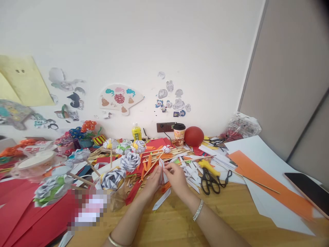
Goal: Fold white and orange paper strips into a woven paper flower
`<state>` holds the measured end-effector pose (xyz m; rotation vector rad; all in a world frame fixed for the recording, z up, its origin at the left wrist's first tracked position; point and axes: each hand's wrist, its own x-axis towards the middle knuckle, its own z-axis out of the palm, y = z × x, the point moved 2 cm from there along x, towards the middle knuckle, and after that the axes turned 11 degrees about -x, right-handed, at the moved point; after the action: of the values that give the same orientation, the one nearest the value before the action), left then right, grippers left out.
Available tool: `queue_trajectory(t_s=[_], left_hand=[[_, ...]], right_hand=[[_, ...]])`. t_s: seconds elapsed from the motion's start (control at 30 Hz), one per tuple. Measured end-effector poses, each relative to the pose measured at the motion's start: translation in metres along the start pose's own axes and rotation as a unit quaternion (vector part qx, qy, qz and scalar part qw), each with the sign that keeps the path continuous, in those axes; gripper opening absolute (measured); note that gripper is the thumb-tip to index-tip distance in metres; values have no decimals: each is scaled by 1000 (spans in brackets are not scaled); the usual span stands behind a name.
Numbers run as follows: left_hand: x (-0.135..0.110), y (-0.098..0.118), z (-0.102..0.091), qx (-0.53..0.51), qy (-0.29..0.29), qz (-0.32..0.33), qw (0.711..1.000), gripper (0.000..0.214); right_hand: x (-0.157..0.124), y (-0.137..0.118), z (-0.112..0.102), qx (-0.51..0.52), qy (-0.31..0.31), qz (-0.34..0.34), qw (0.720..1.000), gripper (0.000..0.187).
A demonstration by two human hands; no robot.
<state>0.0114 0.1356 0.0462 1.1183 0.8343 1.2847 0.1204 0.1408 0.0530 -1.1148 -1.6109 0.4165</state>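
Note:
Both hands meet over the middle of the wooden table (218, 216), around a small folded piece of white paper (161, 168) with a reddish edge. My left hand (152, 181) grips it from the left with closed fingers. From the right, the fingertips of my right hand (176, 176) pinch the same paper. A loose white paper strip (161, 200) lies just below the hands. White paper scraps (191, 171) and thin wooden sticks (151, 164) are strewn around and behind them. Part of the folded paper is hidden by the fingers.
Paper flowers (130, 161) stand at left beside red paper sheets (23, 209). Black scissors (209, 181) and a yellow glue gun (208, 168) lie right of the hands. A cup (179, 135), a red balloon (194, 136) and a yellow bottle (136, 132) line the wall. A phone (308, 192) lies far right.

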Motion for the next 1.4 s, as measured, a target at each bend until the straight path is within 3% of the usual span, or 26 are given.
queue_trajectory(t_s=[0.17, 0.43, 0.63, 0.97, 1.2, 1.4], left_hand=[[2, 3, -2, 52, 30, 62, 996, 41], [-1, -3, 10, -105, -47, -22, 993, 32], [-1, -3, 9, -51, -87, -53, 993, 38], [0, -6, 6, -116, -92, -91, 985, 32], [0, -4, 7, -78, -121, -129, 981, 41], [-3, -5, 6, -110, -160, -155, 969, 35]], right_hand=[[4, 2, 0, -45, -3, -59, 997, 10], [7, 7, -2, -10, -45, -40, 998, 5], [10, 10, -9, 34, -27, -30, 999, 27], [5, 11, -4, 65, -46, -48, 996, 26], [9, 17, -2, 102, -90, 42, 990, 31], [10, 15, -2, 144, -117, 49, 981, 30]])
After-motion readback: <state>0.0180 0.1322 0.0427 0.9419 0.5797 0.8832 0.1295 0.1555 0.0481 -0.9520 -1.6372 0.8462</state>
